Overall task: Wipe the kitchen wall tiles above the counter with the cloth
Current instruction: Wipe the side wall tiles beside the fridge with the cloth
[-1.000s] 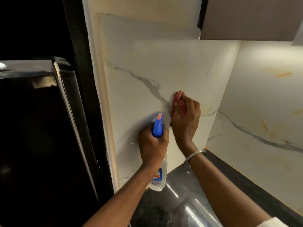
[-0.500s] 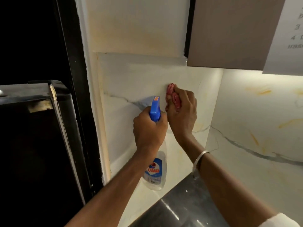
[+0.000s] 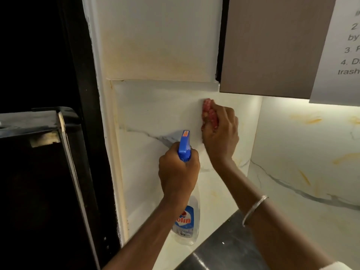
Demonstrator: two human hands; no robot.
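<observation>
Two hands are up at the wall from where I'm watching. My right hand (image 3: 221, 133) has its fingers curled round a bunched red cloth (image 3: 210, 113), pressing it against the white marble-look wall tile (image 3: 152, 114) with a grey vein, high up just under the brown overhead cabinet (image 3: 272, 45). My left hand (image 3: 178, 172) grips the neck of a clear plastic spray bottle (image 3: 187, 221) with a blue trigger head (image 3: 184, 145), fingers wrapped tight around it; the nozzle points at the tile just left of and below the cloth. The bottle's blue label reads "olin" in red letters, the start hidden by my wrist. A white paper notice (image 3: 341, 49) on the cabinet shows cut-off numbered lines, "2", "by", "3.", "4." and "trash". A silver bangle (image 3: 255, 209) sits on my right wrist, above the dark glossy counter (image 3: 224, 248). A black appliance (image 3: 39, 172) stands at the left.
</observation>
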